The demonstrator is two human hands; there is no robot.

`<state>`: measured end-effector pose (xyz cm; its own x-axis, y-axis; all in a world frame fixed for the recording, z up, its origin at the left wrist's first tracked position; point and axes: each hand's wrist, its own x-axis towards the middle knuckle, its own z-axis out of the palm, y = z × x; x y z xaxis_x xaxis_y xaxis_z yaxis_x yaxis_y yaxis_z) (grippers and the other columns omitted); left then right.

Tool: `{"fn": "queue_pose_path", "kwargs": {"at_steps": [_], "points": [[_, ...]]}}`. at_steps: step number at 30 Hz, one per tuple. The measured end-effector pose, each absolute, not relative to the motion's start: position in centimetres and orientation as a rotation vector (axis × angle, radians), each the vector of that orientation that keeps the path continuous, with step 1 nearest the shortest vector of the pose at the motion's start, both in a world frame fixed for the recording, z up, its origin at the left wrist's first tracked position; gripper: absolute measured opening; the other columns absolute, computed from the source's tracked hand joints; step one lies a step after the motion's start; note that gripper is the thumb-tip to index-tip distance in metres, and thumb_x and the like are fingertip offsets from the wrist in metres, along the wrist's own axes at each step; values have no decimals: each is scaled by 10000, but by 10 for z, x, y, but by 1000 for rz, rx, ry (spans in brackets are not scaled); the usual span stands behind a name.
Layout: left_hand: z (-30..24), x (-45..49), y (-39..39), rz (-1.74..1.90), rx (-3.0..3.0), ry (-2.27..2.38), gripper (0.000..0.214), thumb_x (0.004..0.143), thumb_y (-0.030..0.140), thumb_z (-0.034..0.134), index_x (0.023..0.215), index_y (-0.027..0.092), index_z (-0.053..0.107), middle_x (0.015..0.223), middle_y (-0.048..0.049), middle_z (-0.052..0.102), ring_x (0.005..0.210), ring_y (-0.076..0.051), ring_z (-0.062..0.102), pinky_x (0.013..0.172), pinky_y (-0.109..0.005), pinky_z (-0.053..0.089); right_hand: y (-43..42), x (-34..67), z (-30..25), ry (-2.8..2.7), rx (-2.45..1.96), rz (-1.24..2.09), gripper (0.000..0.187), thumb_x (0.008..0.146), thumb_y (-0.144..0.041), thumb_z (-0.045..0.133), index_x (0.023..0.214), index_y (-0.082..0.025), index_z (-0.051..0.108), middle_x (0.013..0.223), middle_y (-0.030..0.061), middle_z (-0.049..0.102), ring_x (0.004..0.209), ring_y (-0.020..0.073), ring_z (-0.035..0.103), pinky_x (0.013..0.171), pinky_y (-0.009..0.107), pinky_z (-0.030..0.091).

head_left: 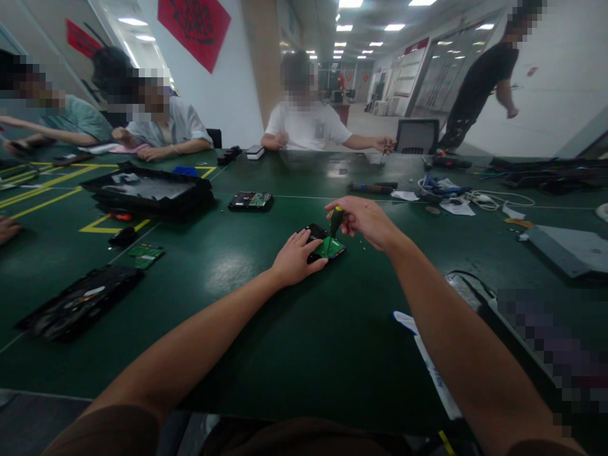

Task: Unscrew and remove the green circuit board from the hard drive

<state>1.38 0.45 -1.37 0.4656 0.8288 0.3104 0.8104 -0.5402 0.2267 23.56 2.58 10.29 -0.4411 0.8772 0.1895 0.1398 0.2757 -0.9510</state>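
Note:
A hard drive with a green circuit board (335, 248) facing up lies on the green table in front of me. My left hand (295, 258) steadies it, fingers across its black part and thumb along the near edge. In my right hand (363, 220) is a screwdriver (336, 220) with a dark green and yellow handle, held upright. Its shaft points down at the circuit board; the tip is too small to make out. Tiny pale bits, perhaps screws, lie just right of the drive.
Another hard drive (251, 201) lies farther back, beside a large black casing (149, 190). To the left are a black housing (83, 301) and a loose circuit board (145, 255). Cables (484, 199) and a grey metal box (570, 250) occupy the right. Several people are around the table.

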Motion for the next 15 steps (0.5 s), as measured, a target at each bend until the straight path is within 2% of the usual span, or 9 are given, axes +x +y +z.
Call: {"fn": "queue_pose_path", "kwargs": {"at_steps": [3,7,15], "points": [[-14,14,5,597,2649,1478,650,954,621,562,1481,240,552,1649,-123,398,1556,-335,312,1270,-540,263,26,236,103,-1808,-943,1163,289,963,-459,604,1085,-235,740,914,44,708,620,114,559,495,264,388],[-13,14,5,592,2645,1478,655,960,626,548,1482,232,550,1651,-128,392,1559,-337,305,1270,-541,262,26,237,102,-1806,-971,1070,274,919,-493,689,956,-223,711,758,11,630,618,116,551,508,262,397],[-13,14,5,588,2649,1480,658,956,627,555,1484,235,547,1646,-129,402,1557,-338,308,1267,-547,262,21,234,106,-1796,-946,1126,282,918,-493,686,945,-218,632,1027,62,753,584,95,555,466,262,384]]}}
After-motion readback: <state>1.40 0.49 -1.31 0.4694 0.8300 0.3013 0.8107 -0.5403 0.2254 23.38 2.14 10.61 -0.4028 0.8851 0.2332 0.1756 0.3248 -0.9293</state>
